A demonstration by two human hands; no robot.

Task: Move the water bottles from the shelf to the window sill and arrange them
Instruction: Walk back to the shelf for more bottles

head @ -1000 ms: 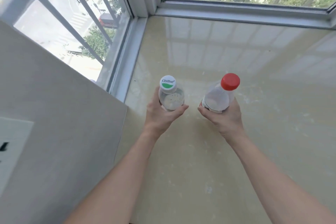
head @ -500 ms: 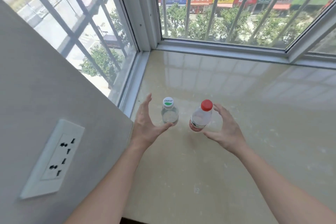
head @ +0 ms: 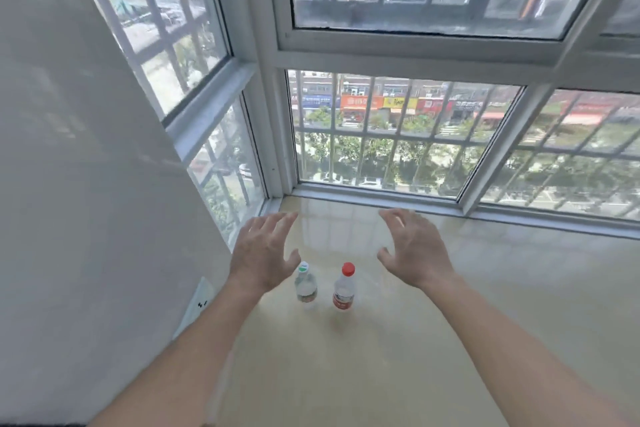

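Observation:
Two small clear water bottles stand upright side by side on the beige window sill (head: 450, 340). The left bottle (head: 305, 288) has a white cap with a green mark. The right bottle (head: 343, 289) has a red cap and a red label. My left hand (head: 264, 251) hovers open above and left of the white-capped bottle, fingers spread, not touching it. My right hand (head: 414, 251) hovers open above and right of the red-capped bottle, well apart from it. Neither hand holds anything.
A white wall (head: 86, 201) closes the left side, with a wall socket (head: 200, 302) low on it near the sill. Barred windows (head: 381, 149) bound the sill at the back and back left. The sill stretches far to the right.
A second ago each hand gripped a bottle. Both hands let go, opened and rose away from the bottles. The view has pulled back and tilted up.

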